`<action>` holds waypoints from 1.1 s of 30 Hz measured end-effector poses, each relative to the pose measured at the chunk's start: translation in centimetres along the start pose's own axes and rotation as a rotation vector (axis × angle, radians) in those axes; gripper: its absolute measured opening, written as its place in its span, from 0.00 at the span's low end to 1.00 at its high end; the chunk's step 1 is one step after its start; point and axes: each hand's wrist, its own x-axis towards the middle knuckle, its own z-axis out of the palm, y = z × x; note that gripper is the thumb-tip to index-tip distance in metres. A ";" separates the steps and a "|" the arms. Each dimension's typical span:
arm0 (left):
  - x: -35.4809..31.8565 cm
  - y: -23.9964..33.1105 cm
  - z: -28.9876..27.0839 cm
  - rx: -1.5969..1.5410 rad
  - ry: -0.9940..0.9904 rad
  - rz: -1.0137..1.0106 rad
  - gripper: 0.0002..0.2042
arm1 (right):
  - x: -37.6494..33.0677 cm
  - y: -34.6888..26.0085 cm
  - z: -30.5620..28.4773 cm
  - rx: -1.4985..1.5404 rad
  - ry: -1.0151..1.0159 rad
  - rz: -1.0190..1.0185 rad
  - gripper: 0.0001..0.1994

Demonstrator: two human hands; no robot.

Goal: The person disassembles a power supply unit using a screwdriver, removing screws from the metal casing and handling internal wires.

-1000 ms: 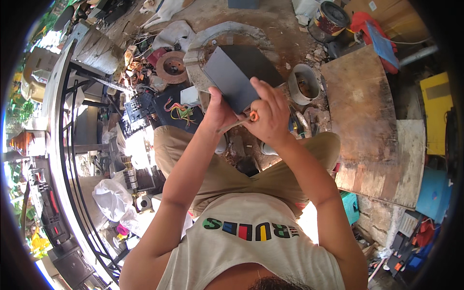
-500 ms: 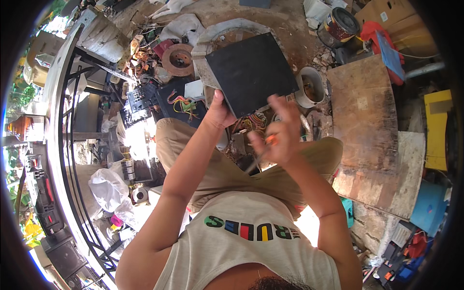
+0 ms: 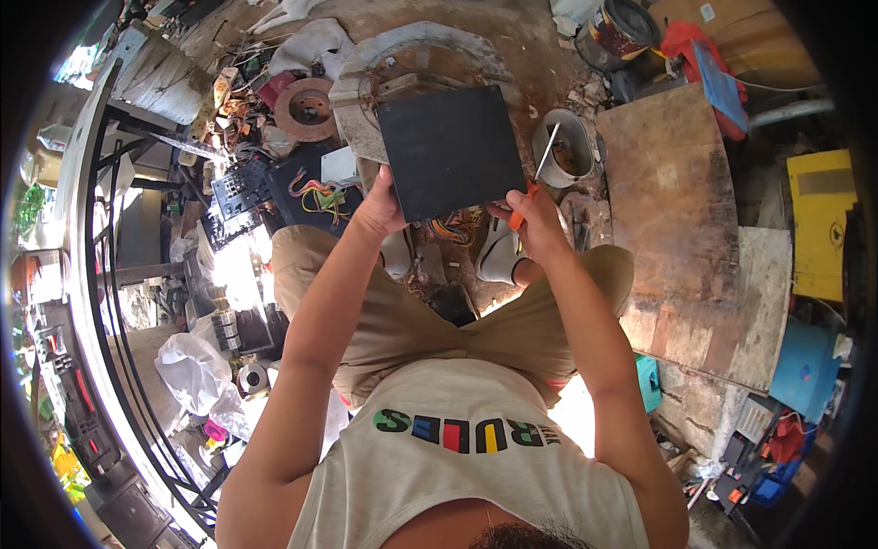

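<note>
A flat black square panel point(image 3: 455, 151), perhaps the face of a metal case, is held up in front of me above my feet. My left hand point(image 3: 380, 203) grips its near left corner, thumb on top. At the near right corner, my right hand point(image 3: 541, 224) is closed round a screwdriver point(image 3: 519, 218) with an orange handle and also touches the panel's edge. The screwdriver's thin pale shaft points away from me, over a whitish bucket. The undersides of the panel and of my fingers are hidden.
Coloured cables point(image 3: 322, 197) and a black case lie to the left. Beyond the panel is a round stone-like base point(image 3: 421, 41), with a rusty disc point(image 3: 305, 110) beside it. The bucket point(image 3: 578, 137) and a worn wooden board point(image 3: 672, 192) are on the right. A metal frame runs along the left.
The panel has turned more level and square to me. My right hand, blurred before and off the panel, has come to its near right corner, with the screwdriver shaft now pointing away.
</note>
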 end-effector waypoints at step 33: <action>9.0 4.8 -6.2 1.219 0.597 -0.010 0.56 | 10.4 -9.0 -2.6 -1.107 -0.041 -0.054 0.19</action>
